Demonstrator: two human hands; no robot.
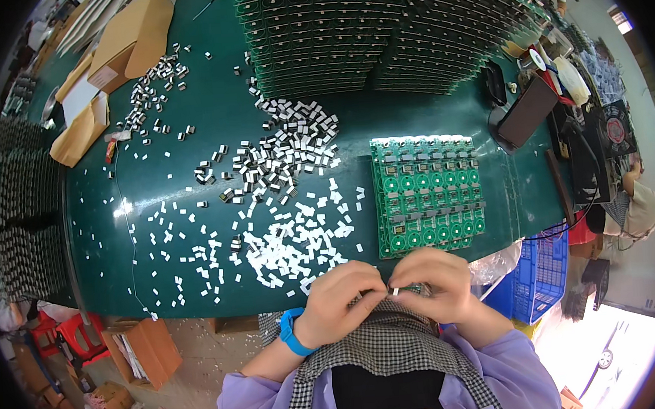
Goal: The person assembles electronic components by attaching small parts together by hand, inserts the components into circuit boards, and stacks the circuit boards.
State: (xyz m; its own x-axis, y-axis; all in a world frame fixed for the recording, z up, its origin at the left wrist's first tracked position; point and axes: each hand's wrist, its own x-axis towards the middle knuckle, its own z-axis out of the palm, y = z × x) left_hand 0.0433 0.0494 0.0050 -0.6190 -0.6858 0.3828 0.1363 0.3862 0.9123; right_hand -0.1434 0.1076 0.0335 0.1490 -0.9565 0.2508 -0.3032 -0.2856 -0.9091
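Observation:
In front of my body, at the table's near edge, both hands are raised close together with fingertips almost meeting. My left hand (342, 301), with a blue band on its wrist, is closed in a pinch; what lies in it is hidden. My right hand (435, 282) pinches a small part with a white face (395, 292) between thumb and finger. Just beyond my right hand lies a stack of green circuit board panels (428, 194). Left of it spreads a loose pile of small white pieces (285, 248). Behind those are heaped small dark components with white faces (286, 147).
Tall racks of green boards (325, 40) stand at the back, and more board stacks (24, 215) at the far left. An open cardboard box (126, 40) sits back left. A dark phone-like screen (524, 114) stands right. A blue crate (538, 278) is below the table's right side.

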